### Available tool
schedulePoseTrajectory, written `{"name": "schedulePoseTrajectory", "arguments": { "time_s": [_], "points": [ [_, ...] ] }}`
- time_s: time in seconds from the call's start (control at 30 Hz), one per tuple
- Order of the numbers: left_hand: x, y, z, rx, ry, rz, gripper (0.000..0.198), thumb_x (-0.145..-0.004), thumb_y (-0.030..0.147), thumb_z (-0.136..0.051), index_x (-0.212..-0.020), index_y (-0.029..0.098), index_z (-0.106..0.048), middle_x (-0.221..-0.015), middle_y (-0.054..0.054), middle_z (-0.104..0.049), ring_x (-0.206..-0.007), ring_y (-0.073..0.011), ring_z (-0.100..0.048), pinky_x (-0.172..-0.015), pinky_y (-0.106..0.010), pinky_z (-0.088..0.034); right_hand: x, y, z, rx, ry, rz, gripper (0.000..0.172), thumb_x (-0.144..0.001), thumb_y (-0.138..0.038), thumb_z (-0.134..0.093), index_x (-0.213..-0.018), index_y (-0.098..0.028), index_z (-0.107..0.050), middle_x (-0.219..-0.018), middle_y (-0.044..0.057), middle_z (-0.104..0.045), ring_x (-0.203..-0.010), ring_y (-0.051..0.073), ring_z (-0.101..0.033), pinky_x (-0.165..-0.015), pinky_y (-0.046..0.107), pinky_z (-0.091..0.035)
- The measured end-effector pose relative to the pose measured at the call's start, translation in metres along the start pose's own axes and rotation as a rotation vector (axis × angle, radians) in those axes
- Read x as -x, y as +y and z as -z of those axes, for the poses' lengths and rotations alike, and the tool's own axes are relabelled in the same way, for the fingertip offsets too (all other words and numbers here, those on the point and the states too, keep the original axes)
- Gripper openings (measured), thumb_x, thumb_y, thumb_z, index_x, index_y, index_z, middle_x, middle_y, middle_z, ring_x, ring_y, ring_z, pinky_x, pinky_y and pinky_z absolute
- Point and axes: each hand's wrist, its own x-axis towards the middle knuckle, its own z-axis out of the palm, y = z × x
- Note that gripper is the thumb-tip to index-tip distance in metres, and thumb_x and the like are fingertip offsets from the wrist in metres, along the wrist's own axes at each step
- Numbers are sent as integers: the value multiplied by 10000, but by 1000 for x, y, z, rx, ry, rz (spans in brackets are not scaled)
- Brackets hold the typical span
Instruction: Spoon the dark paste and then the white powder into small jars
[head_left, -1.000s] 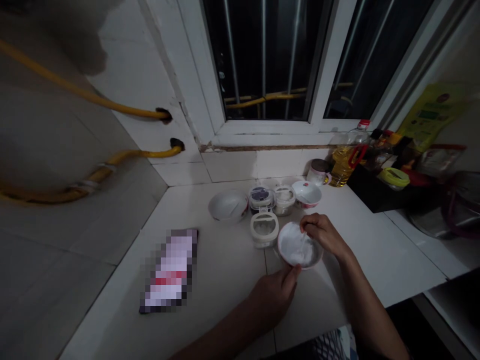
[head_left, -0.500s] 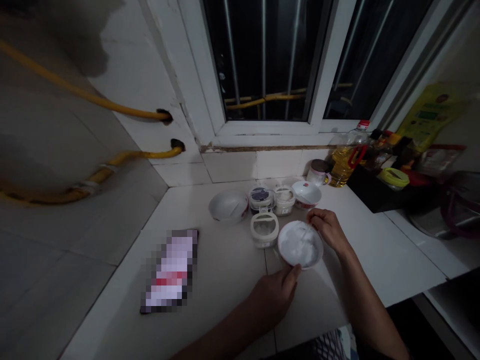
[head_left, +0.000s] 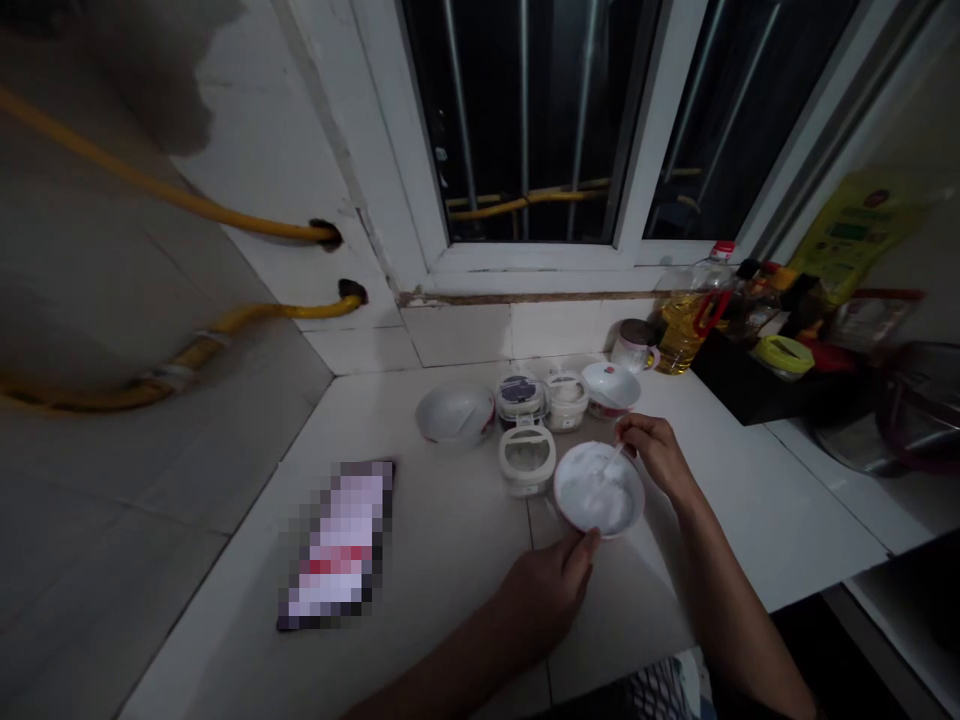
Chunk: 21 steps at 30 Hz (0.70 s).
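Observation:
A bowl (head_left: pixel 568 512) with a reddish outer rim stands on the tiled counter, holding a white, powdery or pasty mass (head_left: pixel 592 490). My left hand (head_left: pixel 551 590) grips its near edge, thumb toward the rim. Above the far right side, my right hand (head_left: pixel 651 452) pinches a thin, pale spoon (head_left: pixel 616 452), whose lower end dips into the white mass. Left of this bowl is a clear lidded jar (head_left: pixel 527 460). Behind stand a jar with a dark lid window (head_left: pixel 521 397), a jar of white contents (head_left: pixel 567 400) and a second bowl (head_left: pixel 609 388).
A larger bowl (head_left: pixel 454 412) with a spoon inside stands at the back left. On the left lies a blurred-out flat object (head_left: pixel 337 545). Along the right stand a lidded mug (head_left: pixel 634 345), an oil bottle (head_left: pixel 682 325), a dark box (head_left: pixel 739 385) and a metal pot (head_left: pixel 862 445).
The spoon in my right hand has shifted slightly within the bowl, and the white mass looks smoother and more spread. My left hand keeps its hold; the view has moved slightly.

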Motion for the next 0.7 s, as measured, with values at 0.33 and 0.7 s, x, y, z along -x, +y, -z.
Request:
{"name": "schedulePoseTrajectory", "arguments": {
  "time_s": [0.33, 0.7],
  "points": [
    [1, -1, -3, 22, 0, -7, 342, -968, 151, -282, -1212, 67, -506, -1010, -171, -707, -754, -187, -723, -624, -285, -614, 4, 1, -9, 27, -217, 26, 152, -628, -212, -460, -599, -175, -605, -455, -38, -474, -492, 118, -422, -532, 251, -308],
    [-1, -1, 0, -7, 18, -21, 335, -973, 147, -274, -1192, 60, -513, -986, -160, -714, -756, -185, -723, -612, -267, -608, -4, -5, 1, -241, -63, -88, 123, -534, -203, -510, -496, -174, -624, -438, -18, -520, -442, 114, -436, -529, 264, -344]
  ]
}}
